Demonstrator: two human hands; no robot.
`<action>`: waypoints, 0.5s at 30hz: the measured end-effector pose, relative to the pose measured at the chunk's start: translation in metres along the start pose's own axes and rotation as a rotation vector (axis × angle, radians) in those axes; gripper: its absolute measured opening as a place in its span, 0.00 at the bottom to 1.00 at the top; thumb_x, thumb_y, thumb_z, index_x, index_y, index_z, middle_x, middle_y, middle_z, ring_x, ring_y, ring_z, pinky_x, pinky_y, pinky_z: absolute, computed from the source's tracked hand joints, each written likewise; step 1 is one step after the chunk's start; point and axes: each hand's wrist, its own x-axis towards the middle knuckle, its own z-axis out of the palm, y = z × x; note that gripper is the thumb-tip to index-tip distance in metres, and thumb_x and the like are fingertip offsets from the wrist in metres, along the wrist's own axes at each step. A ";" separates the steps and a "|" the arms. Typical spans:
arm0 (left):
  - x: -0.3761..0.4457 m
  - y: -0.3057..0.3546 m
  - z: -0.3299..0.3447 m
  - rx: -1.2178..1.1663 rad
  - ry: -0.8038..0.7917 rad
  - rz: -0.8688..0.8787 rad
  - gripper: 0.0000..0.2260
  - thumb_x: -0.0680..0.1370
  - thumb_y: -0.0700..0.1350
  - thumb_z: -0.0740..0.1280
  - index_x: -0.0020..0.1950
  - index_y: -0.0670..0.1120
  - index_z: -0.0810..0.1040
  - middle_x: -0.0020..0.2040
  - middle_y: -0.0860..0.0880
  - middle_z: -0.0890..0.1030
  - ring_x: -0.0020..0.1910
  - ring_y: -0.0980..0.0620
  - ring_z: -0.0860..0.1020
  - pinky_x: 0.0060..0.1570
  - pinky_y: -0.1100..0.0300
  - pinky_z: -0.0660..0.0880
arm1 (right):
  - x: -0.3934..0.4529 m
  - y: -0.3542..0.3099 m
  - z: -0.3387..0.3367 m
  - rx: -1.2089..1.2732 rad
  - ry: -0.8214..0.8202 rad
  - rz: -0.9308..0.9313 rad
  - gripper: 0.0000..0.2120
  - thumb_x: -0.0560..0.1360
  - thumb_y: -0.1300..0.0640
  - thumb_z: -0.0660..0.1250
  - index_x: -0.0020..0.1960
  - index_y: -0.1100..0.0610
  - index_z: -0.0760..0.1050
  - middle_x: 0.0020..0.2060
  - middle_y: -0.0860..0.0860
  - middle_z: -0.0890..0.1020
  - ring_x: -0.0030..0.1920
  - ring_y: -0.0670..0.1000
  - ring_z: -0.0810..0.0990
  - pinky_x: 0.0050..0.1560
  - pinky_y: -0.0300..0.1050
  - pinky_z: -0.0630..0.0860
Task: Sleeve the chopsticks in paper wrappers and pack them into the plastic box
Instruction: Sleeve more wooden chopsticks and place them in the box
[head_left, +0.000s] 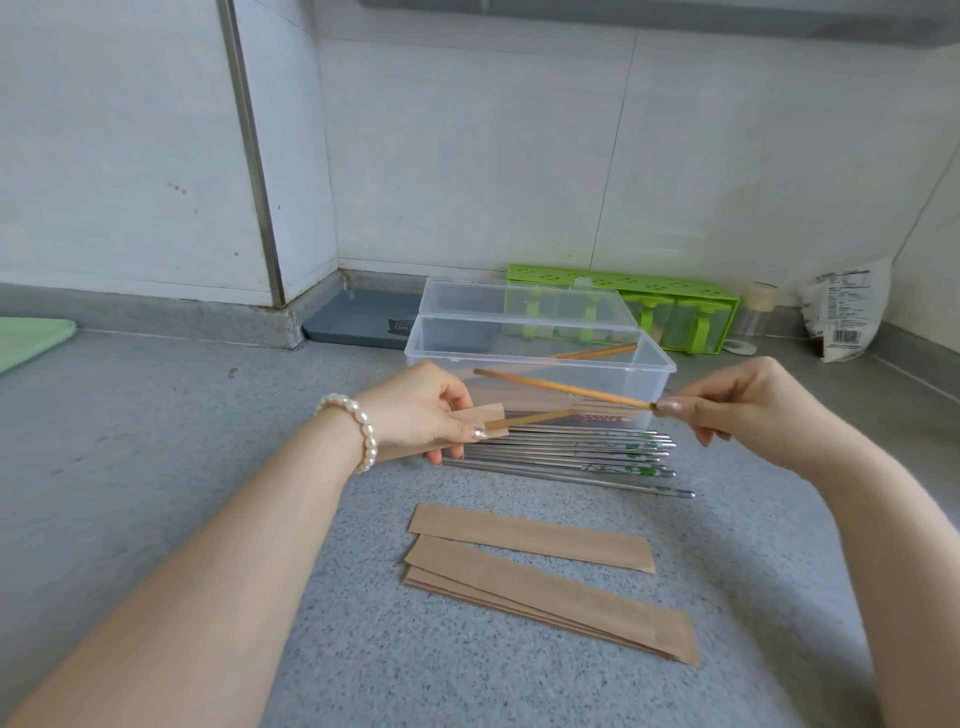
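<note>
Left hand (415, 410) raised, grip pinching paper wrapper (480, 418); right hand (727, 397) pinching wooden chopstick (561, 387); wrapper's far end hidden behind palm.

Green spice rack (649, 296) w/ jars by wall, blue tray (358, 317) in corner, printed bag (844, 317) right.

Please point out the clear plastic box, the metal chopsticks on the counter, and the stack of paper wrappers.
clear plastic box (540, 358): head view, front rim.
metal chopsticks (566, 457): head view, middle of shafts.
paper wrappers (550, 592): head view, top sheet.
</note>
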 end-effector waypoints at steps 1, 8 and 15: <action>0.000 -0.001 0.000 0.010 -0.010 -0.005 0.04 0.73 0.46 0.70 0.43 0.47 0.78 0.36 0.48 0.83 0.32 0.52 0.80 0.44 0.51 0.79 | 0.000 0.002 0.001 -0.069 -0.014 0.021 0.06 0.63 0.49 0.71 0.34 0.50 0.84 0.20 0.51 0.76 0.25 0.50 0.62 0.23 0.35 0.60; 0.001 -0.002 0.000 0.041 -0.016 -0.037 0.04 0.73 0.43 0.71 0.42 0.44 0.78 0.36 0.47 0.83 0.30 0.55 0.79 0.36 0.61 0.78 | 0.004 0.008 0.000 -0.314 -0.015 0.117 0.08 0.68 0.50 0.74 0.35 0.54 0.84 0.22 0.51 0.77 0.20 0.45 0.62 0.24 0.36 0.61; 0.002 -0.003 0.005 0.037 -0.053 -0.025 0.04 0.73 0.41 0.71 0.43 0.40 0.79 0.40 0.42 0.83 0.38 0.49 0.82 0.44 0.54 0.81 | 0.004 0.007 0.002 -0.327 -0.060 0.138 0.06 0.68 0.50 0.73 0.35 0.51 0.84 0.22 0.50 0.77 0.18 0.43 0.61 0.20 0.33 0.59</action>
